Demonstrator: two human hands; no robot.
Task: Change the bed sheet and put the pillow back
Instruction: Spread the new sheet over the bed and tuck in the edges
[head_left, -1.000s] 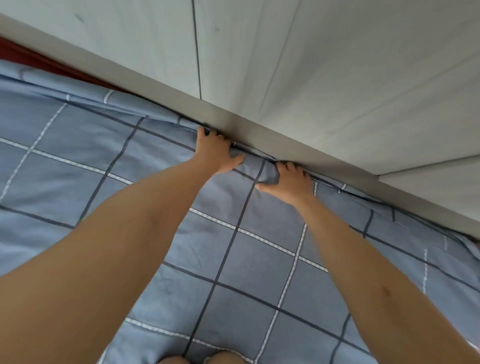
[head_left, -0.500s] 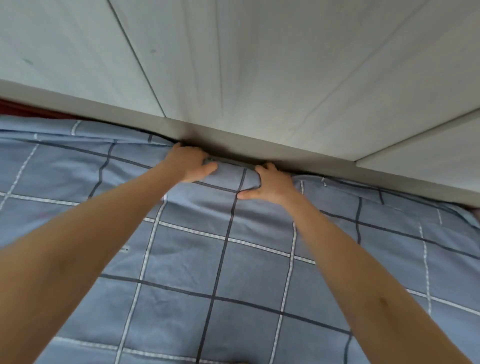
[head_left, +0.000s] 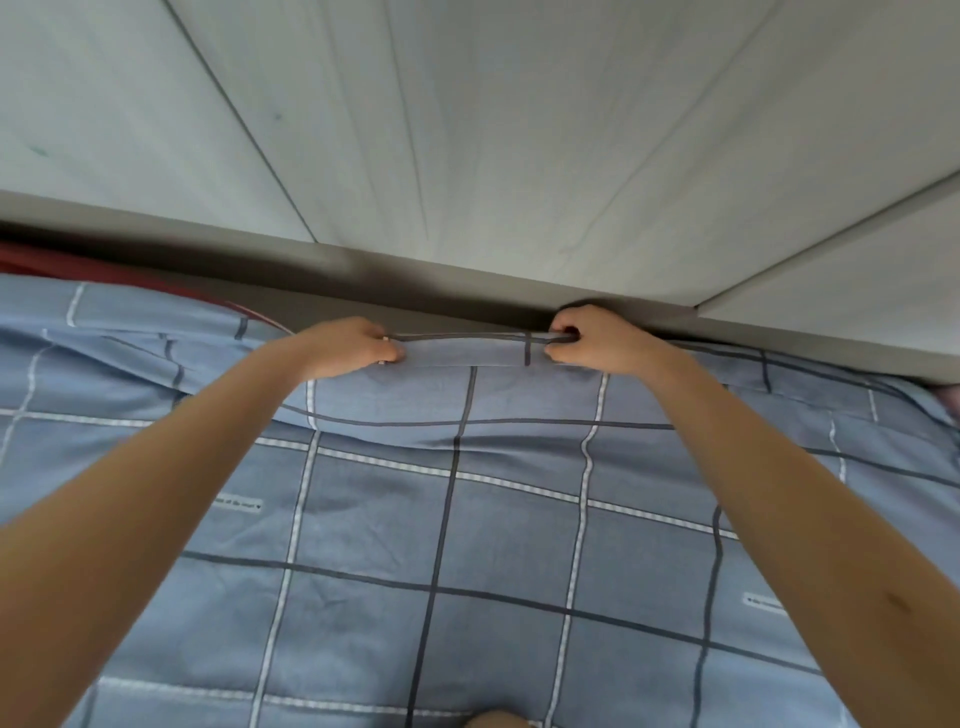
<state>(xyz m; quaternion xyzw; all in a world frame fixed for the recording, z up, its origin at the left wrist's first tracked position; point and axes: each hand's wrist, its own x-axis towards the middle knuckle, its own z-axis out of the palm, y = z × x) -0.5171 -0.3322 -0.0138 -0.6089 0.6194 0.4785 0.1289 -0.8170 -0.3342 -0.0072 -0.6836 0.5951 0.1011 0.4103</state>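
Note:
A blue bed sheet (head_left: 467, 519) with dark and white check lines covers the bed across the whole lower view. Its far edge is lifted and folded along the wall side. My left hand (head_left: 348, 347) grips that folded edge at the left, fingers curled round the cloth. My right hand (head_left: 592, 338) grips the same edge about a forearm's length to the right. The strip of sheet between the two hands is stretched taut. No pillow is in view.
Pale wood-grain panels (head_left: 467, 130) rise right behind the bed, with a grey ledge (head_left: 415, 275) at their base. A dark red surface (head_left: 78, 267) shows under the sheet's edge at the far left. A knee shows at the bottom edge.
Both hands went from pressing the sheet's edge down against the wall to gripping it and lifting it up. They have moved farther apart, and the edge is now raised and taut.

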